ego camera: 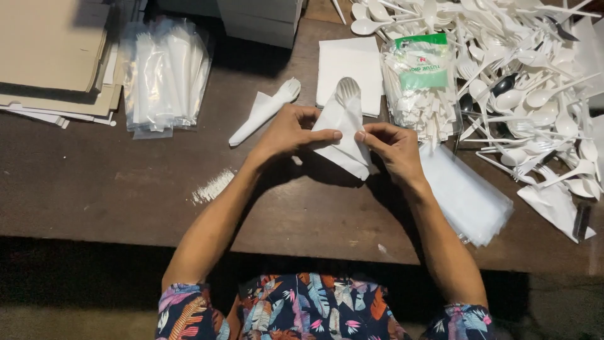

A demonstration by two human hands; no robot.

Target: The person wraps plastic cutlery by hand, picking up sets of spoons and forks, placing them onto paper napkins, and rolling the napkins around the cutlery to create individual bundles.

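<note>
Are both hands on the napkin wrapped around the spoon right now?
Touching. The head view shows the left hand and right hand both pinching the white napkin, fingertips pressed onto its folds just below the spoon.

Short-sleeved shirt, dark navy, tropical leaf print (pink, orange, teal, white); forearms bare, no jewellery visible.

The white napkin wraps the spoon, hiding all but its bowl. At the desk's far right corner, the heap of white plastic cutlery runs off the picture's edge. At the far left corner, the cardboard sheets are cut off too.
</note>
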